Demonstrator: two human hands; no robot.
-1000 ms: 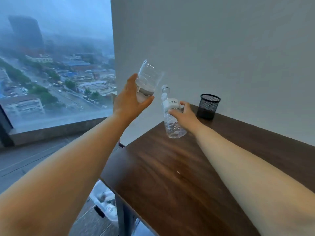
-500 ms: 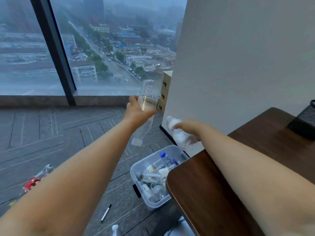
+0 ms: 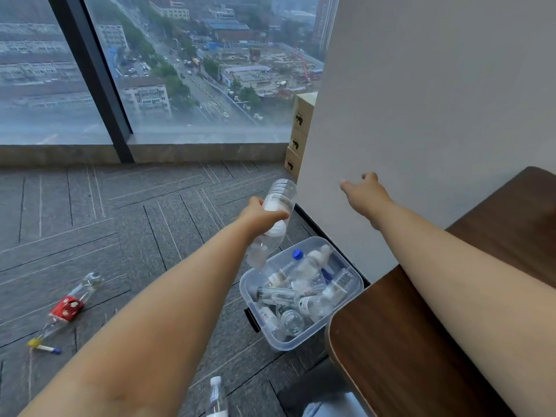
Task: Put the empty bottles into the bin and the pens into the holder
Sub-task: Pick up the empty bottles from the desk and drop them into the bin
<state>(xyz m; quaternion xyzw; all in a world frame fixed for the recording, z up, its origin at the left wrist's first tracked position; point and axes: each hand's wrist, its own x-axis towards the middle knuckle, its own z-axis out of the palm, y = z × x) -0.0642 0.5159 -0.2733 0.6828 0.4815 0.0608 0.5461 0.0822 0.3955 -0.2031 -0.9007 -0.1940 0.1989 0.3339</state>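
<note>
Left hand [image 3: 258, 216] wrapped round tilted bottle [image 3: 279, 192], right hand [image 3: 365, 194] spread and empty; best centre neck over bin [image 3: 281, 347] before letting go.

Clear plastic, dark wood, rough carpet

The bottle [image 3: 276, 206] and bin [image 3: 304, 341] are clear glossy plastic; the tabletop [image 3: 406, 341] is smooth brown wood; the floor [image 3: 120, 221] is grey carpet.

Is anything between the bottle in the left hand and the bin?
Nothing visible. The left hand holds the bottle neck-down, just above the bin's left rim. The bin has no lid on; other bottles lie inside.
</note>
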